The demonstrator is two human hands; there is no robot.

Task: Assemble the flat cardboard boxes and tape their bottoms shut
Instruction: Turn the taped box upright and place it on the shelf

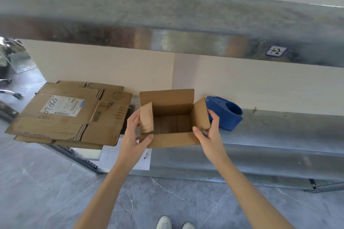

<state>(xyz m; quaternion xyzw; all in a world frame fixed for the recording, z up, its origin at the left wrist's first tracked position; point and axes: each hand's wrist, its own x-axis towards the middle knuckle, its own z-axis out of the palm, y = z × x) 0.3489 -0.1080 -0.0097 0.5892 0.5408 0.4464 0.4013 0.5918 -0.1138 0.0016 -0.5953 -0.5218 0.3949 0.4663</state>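
A small brown cardboard box stands opened up on the metal shelf, its four top flaps raised. My left hand grips its left near corner, thumb on the near flap and fingers beside the left flap. My right hand grips the right near corner, thumb on the near flap and fingers behind the right flap. A blue tape dispenser lies just right of the box. A pile of flat cardboard boxes lies to the left, overhanging the shelf edge.
A second metal shelf runs overhead, with a labelled sticker on its lip. A white sheet of paper hangs below the box. Grey tiled floor and my shoes lie beneath. Chair castors stand far left.
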